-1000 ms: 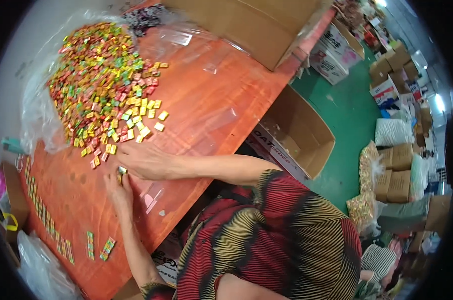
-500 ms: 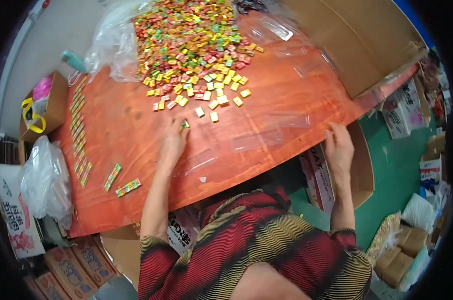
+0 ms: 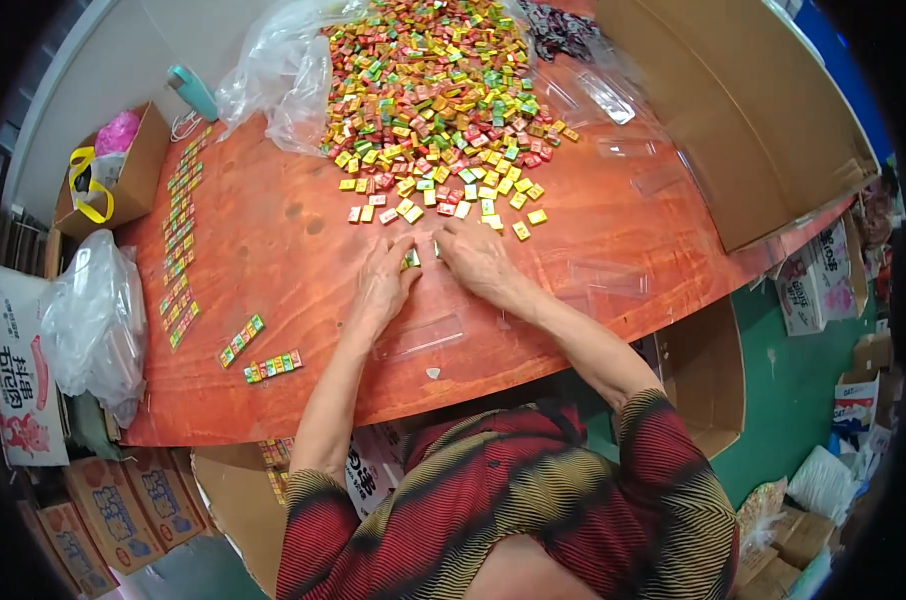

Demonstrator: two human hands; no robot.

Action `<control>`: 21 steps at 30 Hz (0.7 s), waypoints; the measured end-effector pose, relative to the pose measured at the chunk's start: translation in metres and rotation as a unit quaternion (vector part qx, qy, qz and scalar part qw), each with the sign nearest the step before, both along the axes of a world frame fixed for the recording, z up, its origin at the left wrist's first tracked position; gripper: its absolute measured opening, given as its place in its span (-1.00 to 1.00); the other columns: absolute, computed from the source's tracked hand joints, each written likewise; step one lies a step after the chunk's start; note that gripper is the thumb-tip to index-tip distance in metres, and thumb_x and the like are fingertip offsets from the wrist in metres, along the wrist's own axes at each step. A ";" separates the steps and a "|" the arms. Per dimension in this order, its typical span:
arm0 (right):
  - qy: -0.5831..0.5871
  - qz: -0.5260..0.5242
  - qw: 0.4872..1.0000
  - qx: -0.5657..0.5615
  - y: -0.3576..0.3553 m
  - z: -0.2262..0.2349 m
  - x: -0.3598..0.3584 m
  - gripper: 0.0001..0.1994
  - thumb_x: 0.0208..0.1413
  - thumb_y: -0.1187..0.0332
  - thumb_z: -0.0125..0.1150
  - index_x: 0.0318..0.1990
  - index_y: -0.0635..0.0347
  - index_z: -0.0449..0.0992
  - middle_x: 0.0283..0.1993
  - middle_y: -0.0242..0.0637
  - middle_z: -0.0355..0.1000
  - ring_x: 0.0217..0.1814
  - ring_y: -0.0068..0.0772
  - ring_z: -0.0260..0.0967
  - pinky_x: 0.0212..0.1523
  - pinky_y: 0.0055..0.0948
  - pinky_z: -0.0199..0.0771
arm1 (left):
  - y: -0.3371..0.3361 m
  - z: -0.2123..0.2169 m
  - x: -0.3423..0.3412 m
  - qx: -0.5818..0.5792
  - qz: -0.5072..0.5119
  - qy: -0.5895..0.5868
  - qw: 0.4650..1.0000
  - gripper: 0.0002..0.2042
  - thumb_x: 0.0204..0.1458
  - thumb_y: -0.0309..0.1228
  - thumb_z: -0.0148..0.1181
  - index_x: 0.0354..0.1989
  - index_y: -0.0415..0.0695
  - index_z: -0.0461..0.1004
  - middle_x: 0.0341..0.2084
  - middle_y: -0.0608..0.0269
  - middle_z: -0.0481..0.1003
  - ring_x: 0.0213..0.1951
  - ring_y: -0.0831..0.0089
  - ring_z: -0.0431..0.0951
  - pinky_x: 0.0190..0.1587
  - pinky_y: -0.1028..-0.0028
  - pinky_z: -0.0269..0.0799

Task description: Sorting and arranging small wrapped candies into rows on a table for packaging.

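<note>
My left hand (image 3: 383, 282) is closed over the red-brown tabletop, a small green-and-yellow wrapped packet (image 3: 411, 258) pinched between thumb and fingers. Just to its right, my right hand (image 3: 476, 262) has its fingers curled at the near edge of the loose packets. A sliver of a small green packet (image 3: 437, 249) shows at its fingertips. Beyond both hands spreads a big heap of red, yellow and green packets (image 3: 428, 100). Nearer me lies a clear plastic tray (image 3: 423, 338), and another clear tray (image 3: 608, 280) is to the right of my right hand.
Packets stand in a long line (image 3: 180, 240) at the left, with two short rows (image 3: 241, 340) (image 3: 273, 367) nearer me. A white chip (image 3: 433, 373) lies near the front edge. A large cardboard box (image 3: 743, 120) borders the right; plastic bags (image 3: 293, 90) lie at the back left.
My right hand has come from the table's right front edge to beside my left hand, at the loose packets. My left hand still holds its packet.
</note>
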State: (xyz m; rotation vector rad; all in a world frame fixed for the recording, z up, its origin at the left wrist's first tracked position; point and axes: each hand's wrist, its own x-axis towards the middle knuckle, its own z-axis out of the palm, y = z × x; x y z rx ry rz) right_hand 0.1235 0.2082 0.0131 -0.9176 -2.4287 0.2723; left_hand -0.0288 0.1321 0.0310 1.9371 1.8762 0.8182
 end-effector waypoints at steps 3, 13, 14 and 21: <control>-0.034 -0.031 0.999 0.005 0.016 0.019 0.001 -0.91 -0.14 0.46 -0.01 -0.46 0.27 0.40 -0.39 -0.11 0.32 -0.34 -0.10 0.32 -0.44 -0.20 0.37 | -0.006 0.006 -0.007 -0.001 0.009 -0.020 1.000 -0.67 -0.21 -0.55 0.18 -0.19 -0.14 0.38 -0.34 0.08 0.34 -0.25 0.12 0.40 -0.21 0.31 0.32; -0.056 0.026 0.993 0.103 0.031 0.010 -0.018 -0.94 -0.22 0.53 0.02 -0.51 0.31 0.39 -0.47 -0.10 0.35 -0.39 -0.15 0.37 -0.49 -0.29 0.40 | -0.001 -0.001 -0.010 0.005 -0.008 -0.008 1.000 -0.75 -0.25 -0.55 0.20 -0.31 -0.21 0.38 -0.38 0.06 0.31 -0.30 0.09 0.39 -0.27 0.24 0.32; -0.068 0.023 0.994 0.081 0.032 0.010 -0.020 -0.92 -0.20 0.52 0.02 -0.48 0.31 0.38 -0.48 -0.08 0.35 -0.40 -0.12 0.37 -0.49 -0.26 0.39 | -0.001 -0.002 -0.013 -0.009 -0.001 -0.004 1.000 -0.73 -0.23 -0.54 0.19 -0.28 -0.20 0.38 -0.39 0.06 0.31 -0.30 0.10 0.39 -0.26 0.26 0.31; -0.026 -0.026 0.993 -0.111 -0.008 0.020 -0.021 -0.79 -0.05 0.32 0.06 -0.28 0.22 0.34 -0.43 -0.07 0.33 -0.38 -0.04 0.35 -0.42 -0.18 0.33 | -0.007 0.003 -0.018 -0.012 0.012 -0.001 1.000 -0.66 -0.23 -0.49 0.21 -0.19 -0.18 0.36 -0.38 0.07 0.31 -0.30 0.12 0.38 -0.27 0.28 0.32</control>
